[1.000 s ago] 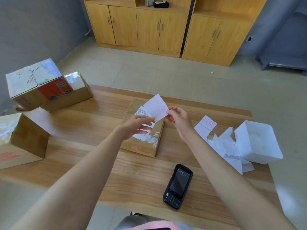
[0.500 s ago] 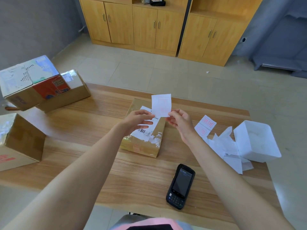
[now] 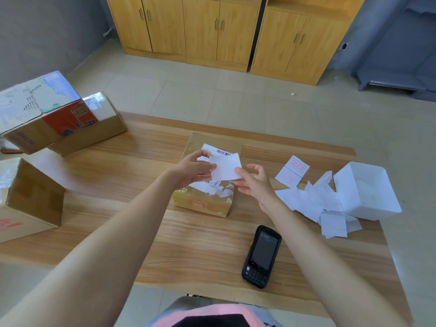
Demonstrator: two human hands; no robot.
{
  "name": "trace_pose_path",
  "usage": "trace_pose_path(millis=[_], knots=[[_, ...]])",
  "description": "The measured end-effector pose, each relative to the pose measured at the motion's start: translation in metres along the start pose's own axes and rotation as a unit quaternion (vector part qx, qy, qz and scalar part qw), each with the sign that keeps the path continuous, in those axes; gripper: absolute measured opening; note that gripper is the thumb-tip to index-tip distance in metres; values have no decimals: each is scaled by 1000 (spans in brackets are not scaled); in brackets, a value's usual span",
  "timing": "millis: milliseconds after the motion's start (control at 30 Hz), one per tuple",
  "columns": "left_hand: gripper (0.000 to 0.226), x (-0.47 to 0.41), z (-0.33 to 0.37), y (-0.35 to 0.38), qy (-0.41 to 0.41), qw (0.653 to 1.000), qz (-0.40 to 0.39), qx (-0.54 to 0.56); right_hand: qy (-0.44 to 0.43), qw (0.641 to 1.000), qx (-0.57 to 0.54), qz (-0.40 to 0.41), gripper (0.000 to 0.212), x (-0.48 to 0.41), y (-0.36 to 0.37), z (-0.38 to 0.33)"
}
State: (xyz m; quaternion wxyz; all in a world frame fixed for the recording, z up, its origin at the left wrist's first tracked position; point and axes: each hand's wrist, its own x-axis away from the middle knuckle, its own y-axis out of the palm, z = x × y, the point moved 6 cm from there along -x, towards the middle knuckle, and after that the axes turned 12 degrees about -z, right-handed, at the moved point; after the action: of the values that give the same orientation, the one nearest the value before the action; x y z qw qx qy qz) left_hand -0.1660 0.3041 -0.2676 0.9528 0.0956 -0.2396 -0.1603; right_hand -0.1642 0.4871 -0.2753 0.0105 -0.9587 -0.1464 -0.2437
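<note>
Your left hand (image 3: 191, 169) pinches the white slip (image 3: 225, 170) in its fingers. Your right hand (image 3: 256, 185), fingers relaxed, touches its right edge. Taped parcel (image 3: 205, 204) lies directly beneath. Open white box (image 3: 377, 204) sits right of your fingers, contents indiscernible.

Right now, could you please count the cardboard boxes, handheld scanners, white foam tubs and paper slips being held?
cardboard boxes: 4
handheld scanner: 1
white foam tub: 1
paper slip, held: 1
Total: 7
</note>
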Motion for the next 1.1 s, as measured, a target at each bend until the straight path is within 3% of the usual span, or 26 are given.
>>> trace_pose_path(millis=[167, 533, 1100], knots=[[31, 3, -5, -3, -31, 998, -20, -50, -16, 999, 28, 9, 9, 2, -1, 1], [44, 1, -14, -2, -30, 974, 44, -221, 0, 994, 46, 98, 15, 3, 2, 31], [41, -6, -21, -3, -62, 956, 79, -277, 16, 988, 64, 139, 12, -1, 6, 45]])
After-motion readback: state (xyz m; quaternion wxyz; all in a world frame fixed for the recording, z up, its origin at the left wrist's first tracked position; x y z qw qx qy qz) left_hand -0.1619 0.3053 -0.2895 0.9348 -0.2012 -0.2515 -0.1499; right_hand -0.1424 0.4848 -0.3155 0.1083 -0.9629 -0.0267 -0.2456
